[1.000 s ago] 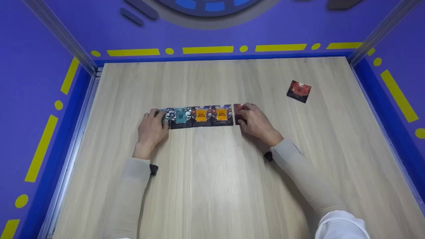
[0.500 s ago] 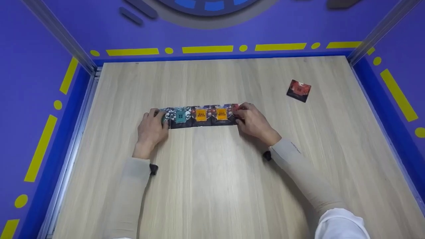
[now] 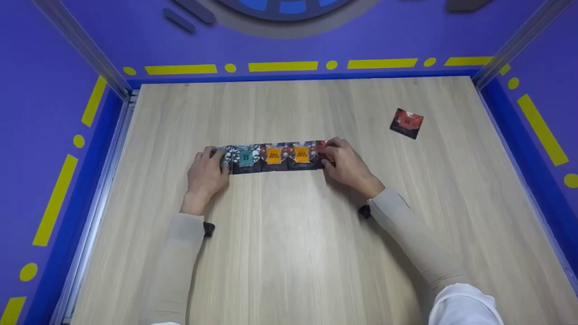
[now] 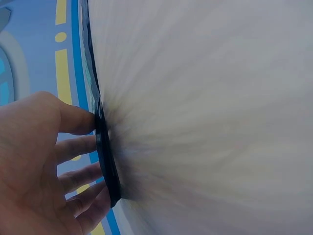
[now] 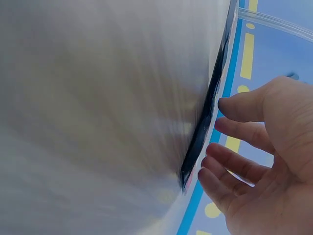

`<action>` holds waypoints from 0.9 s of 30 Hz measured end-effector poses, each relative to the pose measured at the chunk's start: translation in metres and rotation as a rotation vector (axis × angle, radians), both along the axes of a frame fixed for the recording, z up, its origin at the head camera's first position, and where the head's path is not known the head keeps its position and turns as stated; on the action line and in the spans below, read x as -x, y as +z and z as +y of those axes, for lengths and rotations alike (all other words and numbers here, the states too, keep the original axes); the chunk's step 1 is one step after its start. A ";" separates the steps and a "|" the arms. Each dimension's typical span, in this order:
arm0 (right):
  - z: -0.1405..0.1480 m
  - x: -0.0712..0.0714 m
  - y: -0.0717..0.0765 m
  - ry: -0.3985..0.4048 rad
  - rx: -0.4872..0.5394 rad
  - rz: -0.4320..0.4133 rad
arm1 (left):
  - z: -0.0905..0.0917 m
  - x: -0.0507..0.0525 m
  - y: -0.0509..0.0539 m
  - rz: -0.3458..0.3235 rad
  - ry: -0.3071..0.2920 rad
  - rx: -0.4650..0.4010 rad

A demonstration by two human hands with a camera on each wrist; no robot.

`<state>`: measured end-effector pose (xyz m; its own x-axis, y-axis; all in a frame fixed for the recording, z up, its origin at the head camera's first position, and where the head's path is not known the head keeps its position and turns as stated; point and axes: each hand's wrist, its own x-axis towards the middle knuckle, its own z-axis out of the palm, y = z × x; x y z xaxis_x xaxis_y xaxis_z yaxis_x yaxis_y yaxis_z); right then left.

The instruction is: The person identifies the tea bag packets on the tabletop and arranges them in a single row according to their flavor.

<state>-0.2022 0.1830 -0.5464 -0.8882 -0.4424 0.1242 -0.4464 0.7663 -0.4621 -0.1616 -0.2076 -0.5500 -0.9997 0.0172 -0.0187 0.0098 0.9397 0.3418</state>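
Observation:
Flat square packets lie in a row on the wooden table. At its left end, a teal packet (image 3: 229, 156) is mostly covered by my left hand (image 3: 205, 174), whose fingertips rest on it. Beside it come another teal packet (image 3: 246, 159) and two orange-labelled packets, one on the left (image 3: 274, 156) and one on the right (image 3: 302, 155). A red packet (image 3: 320, 147) at the right end touches the row, largely hidden under my right hand (image 3: 348, 164). In the right wrist view the fingers (image 5: 230, 156) are spread and relaxed at the dark packet edge (image 5: 198, 137).
Another red packet (image 3: 407, 123) lies apart, tilted, at the back right of the table (image 3: 289, 243). Purple-blue walls with yellow marks (image 3: 282, 66) enclose the table at the back and both sides.
My right hand has moved slightly left with the red packet, and the gap between it and the orange-labelled packet has closed. My left hand has stayed in place.

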 end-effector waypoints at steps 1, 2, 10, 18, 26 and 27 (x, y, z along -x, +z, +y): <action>0.001 0.000 0.001 -0.005 0.002 -0.002 | 0.000 0.000 0.000 -0.002 0.000 -0.001; 0.001 0.001 0.001 -0.009 0.003 -0.005 | 0.000 0.000 0.000 -0.005 0.000 0.001; 0.017 0.008 0.008 -0.043 0.031 0.021 | 0.000 0.001 0.000 -0.019 0.004 -0.008; 0.040 0.025 0.006 -0.120 0.063 0.033 | -0.002 0.001 -0.002 -0.020 0.004 -0.008; 0.074 0.043 0.005 -0.207 0.044 0.050 | -0.001 0.000 -0.001 0.003 -0.003 -0.016; 0.080 0.045 0.006 -0.215 0.043 0.048 | 0.000 0.000 0.000 0.009 -0.005 -0.019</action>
